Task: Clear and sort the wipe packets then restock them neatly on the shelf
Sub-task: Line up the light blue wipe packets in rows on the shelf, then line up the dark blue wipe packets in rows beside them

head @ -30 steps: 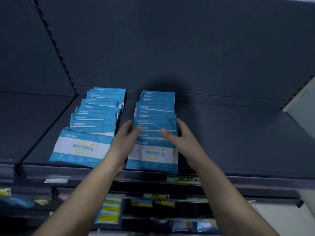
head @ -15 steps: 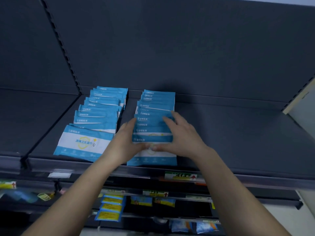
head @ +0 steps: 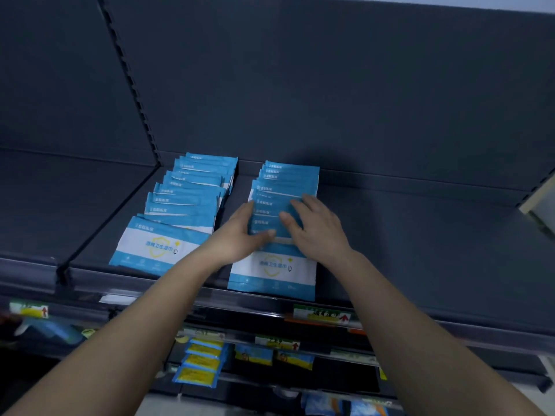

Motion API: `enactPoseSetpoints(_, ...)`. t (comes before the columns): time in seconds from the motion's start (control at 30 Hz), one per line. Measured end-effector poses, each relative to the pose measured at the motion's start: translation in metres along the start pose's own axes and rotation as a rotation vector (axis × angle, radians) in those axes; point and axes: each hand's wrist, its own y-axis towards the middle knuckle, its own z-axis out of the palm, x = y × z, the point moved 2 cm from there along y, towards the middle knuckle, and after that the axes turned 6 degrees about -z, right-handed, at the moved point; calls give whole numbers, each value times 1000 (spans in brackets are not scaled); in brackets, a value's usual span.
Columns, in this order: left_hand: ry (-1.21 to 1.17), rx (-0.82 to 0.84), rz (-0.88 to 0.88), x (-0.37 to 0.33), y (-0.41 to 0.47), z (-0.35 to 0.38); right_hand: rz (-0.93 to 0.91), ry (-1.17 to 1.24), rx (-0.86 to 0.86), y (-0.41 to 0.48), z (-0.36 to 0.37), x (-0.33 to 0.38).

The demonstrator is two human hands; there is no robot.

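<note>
Two rows of blue-and-white wipe packets lie overlapped on the dark grey shelf (head: pixel 420 250). The left row (head: pixel 186 202) runs from the back wall to the front edge. Both of my hands are on the middle of the right row (head: pixel 288 178). My left hand (head: pixel 240 235) lies against that row's left side with its thumb stretched across the packets. My right hand (head: pixel 315 229) rests flat on top of them with spread fingers. The front packet (head: pixel 273 273) of the right row lies face up below my hands, at the shelf's front lip.
A slotted upright (head: pixel 129 85) and a divider bound the shelf bay on the left. Bare shelf stretches to the right of the rows. Price tags (head: pixel 322 315) hang on the front rail. Lower shelves hold yellow-and-blue packets (head: pixel 198 364) and other goods.
Both hands have slid farther back along the right row, uncovering the face of its front packet. The packets under my hands sit tighter together.
</note>
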Motion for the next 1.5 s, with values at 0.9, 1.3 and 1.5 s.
enactPoseSetpoints(0.9, 667, -591, -96, 52, -119, -137, -403, 101, -105, 28, 31, 143)
enactPoseSetpoints(1.3, 1001, -737, -729, 198, -345, -260, -874, -70, 194, -22, 139, 402)
enactPoseSetpoints(1.5, 984, -780, -878, 245, -443, -310, -1056, -64, 289, -55, 197, 525)
